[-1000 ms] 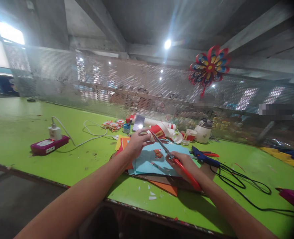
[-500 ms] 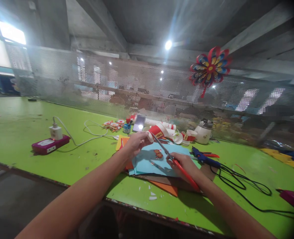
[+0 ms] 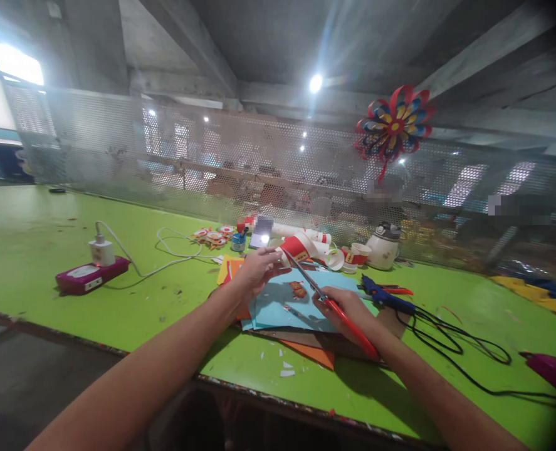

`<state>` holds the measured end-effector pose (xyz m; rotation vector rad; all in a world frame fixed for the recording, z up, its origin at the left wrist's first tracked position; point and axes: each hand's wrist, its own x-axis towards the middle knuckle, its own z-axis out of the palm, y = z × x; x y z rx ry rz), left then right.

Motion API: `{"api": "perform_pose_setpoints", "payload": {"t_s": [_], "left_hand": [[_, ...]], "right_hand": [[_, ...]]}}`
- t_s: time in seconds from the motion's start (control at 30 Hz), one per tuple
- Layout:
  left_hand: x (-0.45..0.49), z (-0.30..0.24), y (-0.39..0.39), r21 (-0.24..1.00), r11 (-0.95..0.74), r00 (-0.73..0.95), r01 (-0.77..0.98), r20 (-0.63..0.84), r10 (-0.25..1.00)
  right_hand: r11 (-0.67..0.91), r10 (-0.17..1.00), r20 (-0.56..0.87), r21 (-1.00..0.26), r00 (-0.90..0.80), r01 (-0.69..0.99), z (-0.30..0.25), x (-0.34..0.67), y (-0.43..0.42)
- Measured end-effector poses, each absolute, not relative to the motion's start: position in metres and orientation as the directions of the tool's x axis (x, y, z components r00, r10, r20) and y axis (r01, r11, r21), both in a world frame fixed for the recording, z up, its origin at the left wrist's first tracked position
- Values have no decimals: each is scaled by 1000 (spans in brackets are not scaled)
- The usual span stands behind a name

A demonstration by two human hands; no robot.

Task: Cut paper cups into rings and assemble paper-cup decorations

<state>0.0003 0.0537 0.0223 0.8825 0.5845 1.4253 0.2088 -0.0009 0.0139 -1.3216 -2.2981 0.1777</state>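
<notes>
Above the sheets, my left hand [image 3: 257, 270] is closed on a red and white paper cup [image 3: 298, 248], tilted on its side. My right hand [image 3: 346, 308] grips a pair of scissors [image 3: 353, 326] with red handles. The scissor blades reach up and left to the cup's edge near my left fingers; whether they are in the paper I cannot tell. Under both hands lies a stack of light blue paper [image 3: 278, 313], with a small red and orange figure [image 3: 298, 289] on the top sheet.
A blue glue gun [image 3: 388, 297] with a black cable lies at the right. Behind are paper cups [image 3: 360, 252], a kettle [image 3: 383, 246], a phone [image 3: 261, 233] and a blue bottle [image 3: 239, 240]. A purple power strip [image 3: 92, 275] sits left. White paper scraps [image 3: 287, 373] lie near the front edge.
The whole view has shifted slightly. Both hands, the cup and the scissors keep nearly the same positions relative to each other.
</notes>
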Motion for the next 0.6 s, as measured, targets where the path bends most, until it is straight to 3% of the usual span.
{"api": "perform_pose_setpoints", "payload": {"t_s": [0.4,0.6], "left_hand": [[0,24,53,810,-95,89,-579,178,980],[1,23,50,806,-159,59,-570,233,971]], "right_hand": [[521,835,379,-309,-399,796,3,210,5],[530,839,370,-381,-400,758,0,212,9]]}}
